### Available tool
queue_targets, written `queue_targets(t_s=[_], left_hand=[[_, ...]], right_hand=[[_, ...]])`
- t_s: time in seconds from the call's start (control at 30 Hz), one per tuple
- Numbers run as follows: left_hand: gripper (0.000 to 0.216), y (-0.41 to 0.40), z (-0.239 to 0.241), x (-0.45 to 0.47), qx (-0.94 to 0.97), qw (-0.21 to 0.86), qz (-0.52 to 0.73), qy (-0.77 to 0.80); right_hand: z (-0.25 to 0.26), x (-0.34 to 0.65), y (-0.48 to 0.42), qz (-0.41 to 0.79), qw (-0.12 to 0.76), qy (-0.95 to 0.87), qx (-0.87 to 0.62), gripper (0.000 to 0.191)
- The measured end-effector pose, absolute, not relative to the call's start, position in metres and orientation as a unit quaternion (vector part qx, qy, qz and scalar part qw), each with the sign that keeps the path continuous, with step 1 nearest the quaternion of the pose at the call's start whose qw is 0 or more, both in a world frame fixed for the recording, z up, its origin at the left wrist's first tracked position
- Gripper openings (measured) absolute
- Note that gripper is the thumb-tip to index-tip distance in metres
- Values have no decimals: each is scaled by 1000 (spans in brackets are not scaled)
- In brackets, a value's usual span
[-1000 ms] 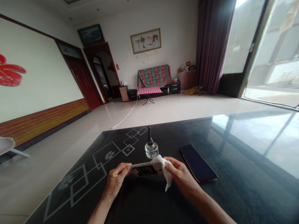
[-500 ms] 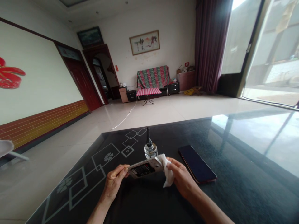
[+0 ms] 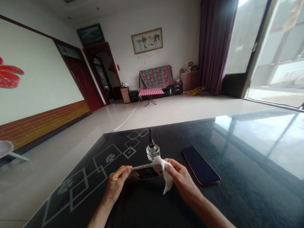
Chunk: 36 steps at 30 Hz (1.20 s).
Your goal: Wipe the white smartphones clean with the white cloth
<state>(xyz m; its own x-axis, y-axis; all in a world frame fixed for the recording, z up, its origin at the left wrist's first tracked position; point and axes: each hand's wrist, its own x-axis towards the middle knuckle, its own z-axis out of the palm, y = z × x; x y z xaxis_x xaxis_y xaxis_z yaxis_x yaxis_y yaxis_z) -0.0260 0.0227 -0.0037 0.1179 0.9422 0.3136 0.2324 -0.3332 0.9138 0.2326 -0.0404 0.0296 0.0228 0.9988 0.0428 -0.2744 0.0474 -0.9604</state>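
Observation:
My left hand (image 3: 117, 184) pinches the left end of a small opened phone body (image 3: 146, 172), its inner side with a dark label facing me. My right hand (image 3: 181, 182) presses a white wipe (image 3: 166, 177) against the phone's right end, fingers closed on the cloth. Both hands hover just above a glossy black table (image 3: 237, 177). Right behind the phone stands a small clear glass bottle (image 3: 152, 149) with a tall black nozzle. A dark phone back cover (image 3: 200, 165) lies flat on the table to the right of my right hand.
The table has a white square-and-flower pattern (image 3: 104, 158) at its left corner. Beyond it lies a pale tiled floor with a white cable (image 3: 128, 117), a covered sofa (image 3: 155, 77) at the far wall, dark doors on the left and curtained glass doors on the right.
The phone body has levelled out after a slight tilt, and the wipe in my right hand has shifted a little along its right end. My left hand's grip is unchanged.

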Motion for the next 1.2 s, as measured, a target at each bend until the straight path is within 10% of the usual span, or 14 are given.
queue_targets(t_s=[1.2], left_hand=[[23,23,-2,-15,681,331,481,442]], right_hand=[[0,234,-34,153,545,-589,-577,16]])
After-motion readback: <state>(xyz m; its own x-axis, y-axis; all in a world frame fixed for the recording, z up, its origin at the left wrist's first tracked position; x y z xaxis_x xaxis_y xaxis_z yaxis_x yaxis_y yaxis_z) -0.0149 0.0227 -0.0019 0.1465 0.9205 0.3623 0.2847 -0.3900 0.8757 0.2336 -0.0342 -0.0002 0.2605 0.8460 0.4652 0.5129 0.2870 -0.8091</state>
